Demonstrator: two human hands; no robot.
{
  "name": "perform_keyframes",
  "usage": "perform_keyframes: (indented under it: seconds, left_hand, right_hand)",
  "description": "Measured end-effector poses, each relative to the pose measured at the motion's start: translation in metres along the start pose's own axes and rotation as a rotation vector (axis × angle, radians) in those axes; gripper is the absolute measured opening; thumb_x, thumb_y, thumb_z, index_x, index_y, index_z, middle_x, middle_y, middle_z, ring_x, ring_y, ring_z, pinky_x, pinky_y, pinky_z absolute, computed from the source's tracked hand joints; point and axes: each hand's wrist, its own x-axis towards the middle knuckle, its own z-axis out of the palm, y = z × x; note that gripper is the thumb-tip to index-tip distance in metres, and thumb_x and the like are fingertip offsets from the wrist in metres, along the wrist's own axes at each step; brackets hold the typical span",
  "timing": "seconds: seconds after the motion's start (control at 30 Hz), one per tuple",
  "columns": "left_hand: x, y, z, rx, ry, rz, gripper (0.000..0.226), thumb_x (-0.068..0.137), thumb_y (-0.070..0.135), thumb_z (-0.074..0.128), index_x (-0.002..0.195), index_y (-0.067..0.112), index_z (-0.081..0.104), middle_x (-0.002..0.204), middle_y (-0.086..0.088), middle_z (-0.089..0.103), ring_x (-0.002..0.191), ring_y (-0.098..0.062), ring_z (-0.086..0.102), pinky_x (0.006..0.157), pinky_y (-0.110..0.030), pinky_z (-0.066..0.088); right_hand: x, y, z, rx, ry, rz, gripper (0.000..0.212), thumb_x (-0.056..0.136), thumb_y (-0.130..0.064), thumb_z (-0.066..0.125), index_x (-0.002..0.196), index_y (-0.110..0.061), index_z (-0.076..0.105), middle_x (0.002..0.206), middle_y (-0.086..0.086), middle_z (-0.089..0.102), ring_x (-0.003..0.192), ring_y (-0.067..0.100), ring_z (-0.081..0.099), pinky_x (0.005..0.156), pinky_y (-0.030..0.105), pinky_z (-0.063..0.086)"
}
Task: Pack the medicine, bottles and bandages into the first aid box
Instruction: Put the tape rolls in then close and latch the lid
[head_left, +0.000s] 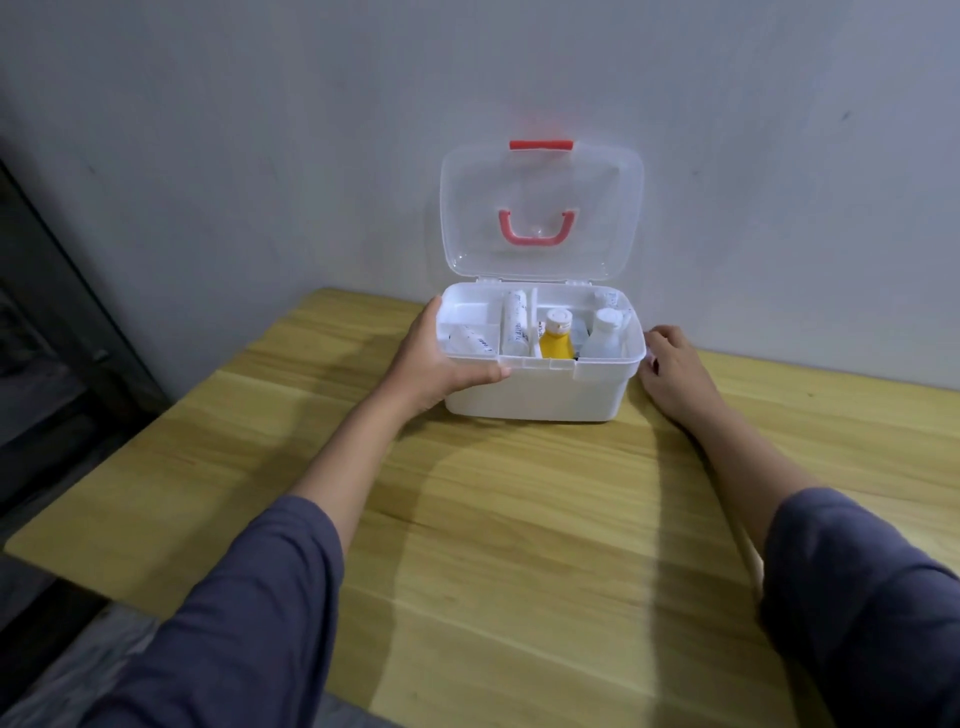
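Light wooden table (519, 519) against wall — open white first aid box (535, 389) stands near far edge.

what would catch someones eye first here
The white first aid box stands open at the far edge of the wooden table, its clear lid with a red handle upright against the wall. Inside, a yellow bottle stands out. The left hand grips the box's left end; the right hand is at its right end.
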Motion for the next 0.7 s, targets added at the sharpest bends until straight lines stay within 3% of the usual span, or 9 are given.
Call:
perform_keyframes:
  seconds: [0.27, 0.43, 0.6, 0.7]
  left_hand:
    - [0.013, -0.014, 0.009, 0.004, 0.009, -0.011, 0.119, 0.033, 0.07, 0.093, 0.138, 0.034, 0.05, 0.137, 0.006, 0.061, 0.127, -0.018, 0.06, 0.106, -0.047, 0.051]
    - [0.01, -0.028, 0.005, 0.013, 0.011, -0.079, 0.104, 0.043, 0.048, 0.092, 0.137, 0.03, 0.051, 0.132, 0.005, 0.064, 0.121, -0.016, 0.062, 0.104, -0.044, 0.054]
    - [-0.01, -0.064, 0.016, 0.037, -0.009, -0.196, 0.109, 0.042, 0.045, 0.094, 0.139, 0.03, 0.048, 0.133, 0.006, 0.063, 0.122, -0.015, 0.062, 0.104, -0.044, 0.054]
    - [-0.016, -0.079, 0.02, 0.041, 0.004, -0.239, 0.111, 0.037, 0.043, 0.094, 0.138, 0.026, 0.05, 0.131, 0.004, 0.064, 0.12, -0.015, 0.063, 0.101, -0.04, 0.056]
  right_hand:
    - [-0.016, 0.011, 0.02, 0.163, 0.101, 0.067, 0.023, 0.087, 0.002, 0.051, 0.104, 0.0, 0.066, 0.114, 0.015, 0.059, 0.091, 0.029, 0.057, 0.077, 0.017, 0.034]
    - [-0.014, 0.0, 0.027, 0.419, 0.185, 0.293, 0.023, 0.09, -0.009, 0.051, 0.107, -0.008, 0.066, 0.107, 0.01, 0.056, 0.085, 0.018, 0.05, 0.081, 0.027, 0.042]
    - [-0.005, -0.052, 0.026, 0.586, 0.172, 0.105, 0.022, 0.088, -0.012, 0.057, 0.108, -0.013, 0.066, 0.094, -0.002, 0.053, 0.065, -0.014, 0.051, 0.061, -0.001, 0.036]
    - [0.005, -0.098, 0.04, 0.685, -0.029, -0.028, 0.027, 0.085, -0.012, 0.062, 0.113, -0.013, 0.063, 0.09, -0.008, 0.061, 0.067, -0.009, 0.053, 0.066, 0.0, 0.04]
